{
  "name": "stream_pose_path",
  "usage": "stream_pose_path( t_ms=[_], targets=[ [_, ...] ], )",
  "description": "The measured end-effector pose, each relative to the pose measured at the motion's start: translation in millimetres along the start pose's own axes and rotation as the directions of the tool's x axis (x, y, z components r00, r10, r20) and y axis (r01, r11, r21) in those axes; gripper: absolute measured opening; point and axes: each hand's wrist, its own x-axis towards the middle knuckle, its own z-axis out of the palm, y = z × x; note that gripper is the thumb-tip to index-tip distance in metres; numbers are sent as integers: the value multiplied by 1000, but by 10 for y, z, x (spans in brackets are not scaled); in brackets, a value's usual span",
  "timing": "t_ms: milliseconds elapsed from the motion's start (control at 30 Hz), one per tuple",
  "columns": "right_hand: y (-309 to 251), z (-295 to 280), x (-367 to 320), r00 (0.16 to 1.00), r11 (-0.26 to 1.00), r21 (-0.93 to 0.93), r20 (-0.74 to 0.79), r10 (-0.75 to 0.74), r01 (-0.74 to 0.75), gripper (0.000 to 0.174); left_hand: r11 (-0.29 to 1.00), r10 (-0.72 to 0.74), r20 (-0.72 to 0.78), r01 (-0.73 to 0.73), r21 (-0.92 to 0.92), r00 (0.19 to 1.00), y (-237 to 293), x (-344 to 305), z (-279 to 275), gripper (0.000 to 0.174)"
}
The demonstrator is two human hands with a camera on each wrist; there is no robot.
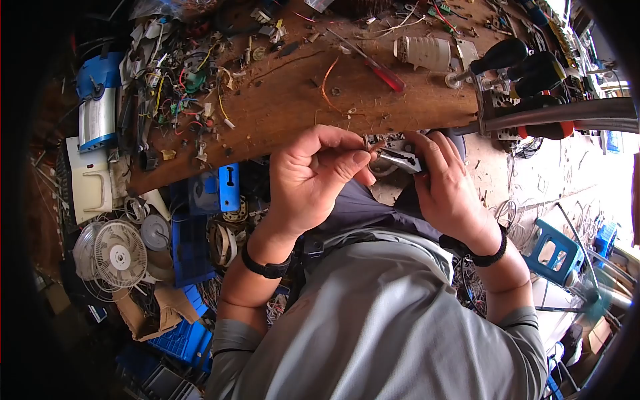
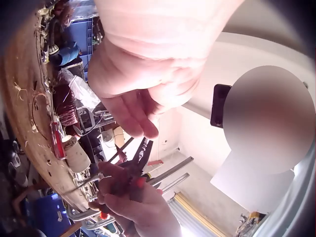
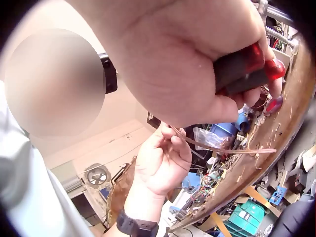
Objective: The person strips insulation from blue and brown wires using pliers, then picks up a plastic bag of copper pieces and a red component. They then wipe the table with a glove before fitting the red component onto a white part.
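My left hand (image 1: 310, 177) is at the front edge of the bench, thumb and fingers pinching a thin reddish-brown wire (image 3: 222, 149). In the right wrist view the wire's long end stretches away from those fingers, over the bench. Just to the right, my right hand (image 1: 445, 180) grips wire strippers (image 1: 400, 159) by their red-and-black handles (image 3: 242, 74). Notches show along the dark blades in the left wrist view, close below the left fingertips. The metal head points toward the left hand. Much of the handles is hidden inside the right palm.
On the wooden bench (image 1: 280, 93) lie a red screwdriver (image 1: 387, 73), an orange wire (image 1: 327, 83) and a ribbed whitish cylinder (image 1: 423, 53). Tangled wires and scrap cover its left end. Black-handled tools (image 1: 500, 57) stand at the right. A fan (image 1: 120, 252) and blue bins sit below left.
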Motion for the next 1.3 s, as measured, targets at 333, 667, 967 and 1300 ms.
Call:
stream_pose_path(
  t_ms=[333,667,967,1300],
  targets=[
    [-42,-61,26,999,998,-33,4,-49,49,45,997,36,90,-42,68,995,-17,19,-5,7],
    [-28,-30,0,1000,999,28,7,-17,17,21,1000,-5,54,5,3,999,-46,4,62,8],
    [-17,-22,24,999,999,9,-30,-43,43,23,1000,-2,22,2,4,1000,-77,-11,95,9],
    [-4,-87,13,1000,994,-107,4,-22,22,29,1000,-23,29,23,18,999,-90,-29,55,9]
  ],
)
